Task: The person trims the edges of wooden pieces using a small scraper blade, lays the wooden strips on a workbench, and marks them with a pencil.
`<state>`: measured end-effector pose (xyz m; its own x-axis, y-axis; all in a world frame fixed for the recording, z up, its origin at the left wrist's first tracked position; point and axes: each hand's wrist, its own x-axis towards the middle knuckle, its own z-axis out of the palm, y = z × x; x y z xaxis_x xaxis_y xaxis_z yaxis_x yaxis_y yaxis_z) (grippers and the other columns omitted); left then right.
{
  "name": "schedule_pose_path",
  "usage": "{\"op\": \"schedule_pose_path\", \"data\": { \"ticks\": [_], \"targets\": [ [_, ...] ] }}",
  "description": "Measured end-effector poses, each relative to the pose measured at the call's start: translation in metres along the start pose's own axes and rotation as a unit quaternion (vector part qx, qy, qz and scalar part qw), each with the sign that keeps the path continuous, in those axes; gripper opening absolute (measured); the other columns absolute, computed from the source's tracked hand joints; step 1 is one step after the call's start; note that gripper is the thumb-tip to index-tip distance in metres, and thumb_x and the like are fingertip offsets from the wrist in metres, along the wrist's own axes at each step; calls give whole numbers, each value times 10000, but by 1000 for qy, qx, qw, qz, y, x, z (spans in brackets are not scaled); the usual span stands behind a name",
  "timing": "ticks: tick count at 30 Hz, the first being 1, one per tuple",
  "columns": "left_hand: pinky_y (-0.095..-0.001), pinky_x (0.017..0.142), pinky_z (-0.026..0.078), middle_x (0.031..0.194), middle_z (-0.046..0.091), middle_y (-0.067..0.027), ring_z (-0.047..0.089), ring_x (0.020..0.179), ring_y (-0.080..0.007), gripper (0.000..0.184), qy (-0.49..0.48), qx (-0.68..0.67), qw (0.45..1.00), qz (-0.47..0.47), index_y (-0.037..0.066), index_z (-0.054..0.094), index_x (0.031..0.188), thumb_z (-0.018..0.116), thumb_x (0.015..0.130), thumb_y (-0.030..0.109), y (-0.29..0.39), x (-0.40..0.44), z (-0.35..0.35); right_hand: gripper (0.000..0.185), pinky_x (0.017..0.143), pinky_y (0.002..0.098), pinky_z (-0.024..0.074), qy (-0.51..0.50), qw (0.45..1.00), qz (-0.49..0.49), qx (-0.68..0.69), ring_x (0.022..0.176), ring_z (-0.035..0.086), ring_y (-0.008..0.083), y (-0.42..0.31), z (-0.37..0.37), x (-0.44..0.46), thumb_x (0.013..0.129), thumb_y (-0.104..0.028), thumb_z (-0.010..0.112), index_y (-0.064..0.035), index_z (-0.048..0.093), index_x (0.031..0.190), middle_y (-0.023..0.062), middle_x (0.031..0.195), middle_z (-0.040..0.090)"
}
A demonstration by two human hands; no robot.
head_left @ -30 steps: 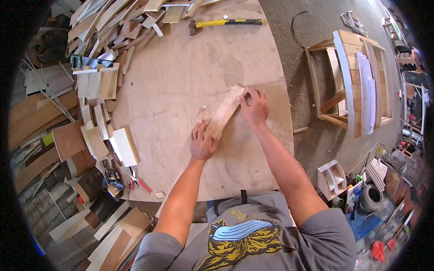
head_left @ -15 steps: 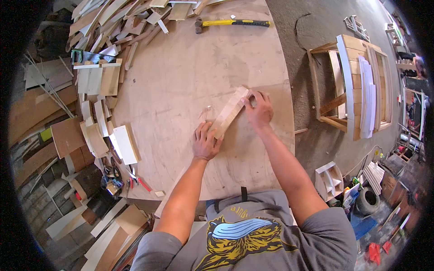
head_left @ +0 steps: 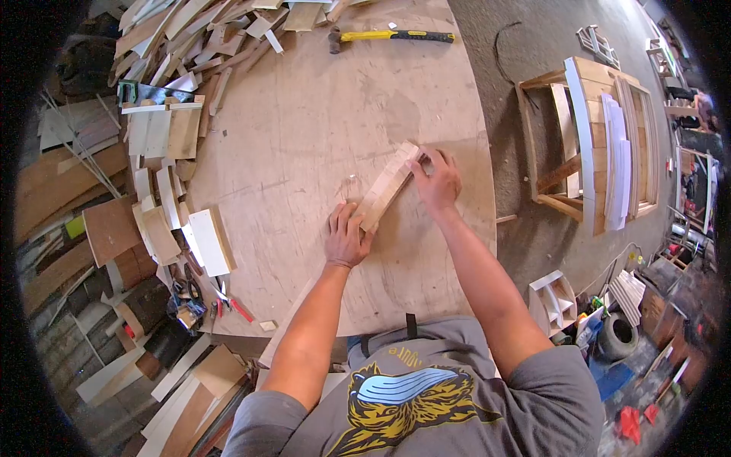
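Observation:
A short, pale wooden block lies slantwise on the plywood tabletop, its far end pointing up and to the right. My left hand grips the near end, with the fingers over its left side and the thumb at the right. At the far end, my right hand pinches the block's right edge between thumb and fingers. The block's underside is hidden.
Across the table's far side lies a hammer with a yellow and black handle. Scrap wood is heaped at the far left, near a handsaw. Red-handled pliers rest near the left edge. A wooden frame stands right.
The far end of the block has shifted very slightly upward in the view. Both hands keep their hold on it, nearly unmoved.

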<state>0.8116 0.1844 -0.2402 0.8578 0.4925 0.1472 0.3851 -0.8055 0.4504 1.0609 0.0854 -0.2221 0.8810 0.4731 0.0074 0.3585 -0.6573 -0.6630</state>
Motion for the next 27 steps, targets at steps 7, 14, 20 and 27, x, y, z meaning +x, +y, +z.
{"op": "schedule_pose_path", "data": {
  "ticks": [7,14,20,27],
  "targets": [
    [-505,1128,408,1422,559,-107,464,1401,-367,377,1,3,1000,-2,110,608,1147,768,910,356,-1,0,2,413,901,436,533,-2,1000,-3,-4,1070,650,310,-1,-2,3,825,-368,844,-144,747,1157,85,1109,709],
    [-511,1122,410,1427,559,-100,463,1405,-360,372,-2,6,1000,-3,118,607,1142,759,917,371,-1,-1,1,405,895,435,544,2,1000,-2,-3,1072,657,302,-3,-1,2,812,-369,853,-164,743,1144,72,1104,713],
    [-515,1120,411,1440,549,-89,453,1415,-356,368,-11,11,1000,-5,133,609,1156,742,927,389,-1,-1,-1,393,915,423,523,1,1000,5,5,1062,648,299,-7,-4,2,833,-352,841,-125,751,1140,70,1079,721],
    [-513,1109,419,1434,552,-93,461,1408,-359,378,-4,18,1000,1,122,611,1164,741,927,387,0,0,-1,395,876,440,542,7,1000,-9,-8,1048,659,308,-1,0,2,810,-349,847,-162,732,1139,72,1087,711]
  ]
}}
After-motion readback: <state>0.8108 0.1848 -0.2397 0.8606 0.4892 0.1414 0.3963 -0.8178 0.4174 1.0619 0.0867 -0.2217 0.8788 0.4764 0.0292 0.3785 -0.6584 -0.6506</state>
